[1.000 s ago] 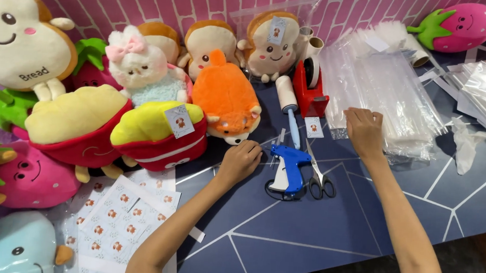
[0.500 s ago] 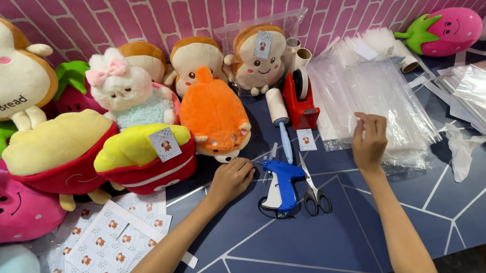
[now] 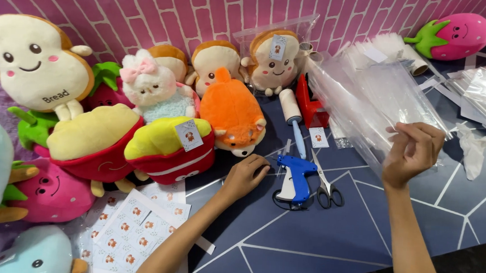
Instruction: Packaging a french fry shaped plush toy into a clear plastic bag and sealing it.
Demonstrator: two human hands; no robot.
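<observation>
Near edge: sticker sheets (image 3: 136,231) lying loose. Left hand (image 3: 246,176) resting on the table, fingers curled, holding nothing, beside the blue tagging gun (image 3: 294,179) and scissors (image 3: 325,186). Right hand (image 3: 413,152) raised, fingertips pinching a clear plastic bag (image 3: 368,105) off the stack. Beyond, plush toys (image 3: 233,110) mostly unbagged, one bagged; bagging barely begun, seemingly
</observation>
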